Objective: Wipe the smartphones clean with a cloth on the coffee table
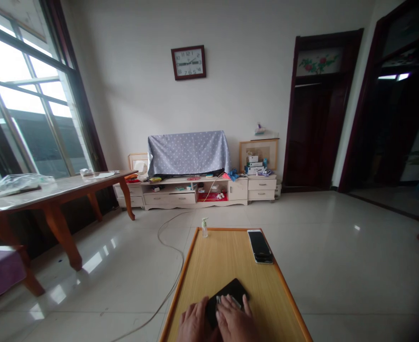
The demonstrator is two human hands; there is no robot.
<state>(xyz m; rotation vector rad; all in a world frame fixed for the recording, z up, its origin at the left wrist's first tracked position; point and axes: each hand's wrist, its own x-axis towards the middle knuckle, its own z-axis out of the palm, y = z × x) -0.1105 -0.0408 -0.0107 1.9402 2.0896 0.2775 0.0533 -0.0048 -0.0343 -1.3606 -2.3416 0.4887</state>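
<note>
A flat black device (237, 287), like a phone or small tablet, lies slanted on the near part of the wooden table (227, 256). My left hand (192, 323) grips its left edge, fingers bent together. Over its face lies my right hand (235, 320), fingers pressing a small whitish piece (236, 302) against the surface; whether this is cloth or film I cannot tell. The right little finger is stretched out near the device's right edge. Further off on the table are a stack of phones (260, 246) at the right and a small clear pump bottle (204, 228) at the far left corner.
A cable (173, 280) runs over the tiled floor left of the table. A larger table (63, 192) stands by the window. Along the back wall, a low white cabinet (170, 198) bears a cloth-covered object (188, 153) and several boxes.
</note>
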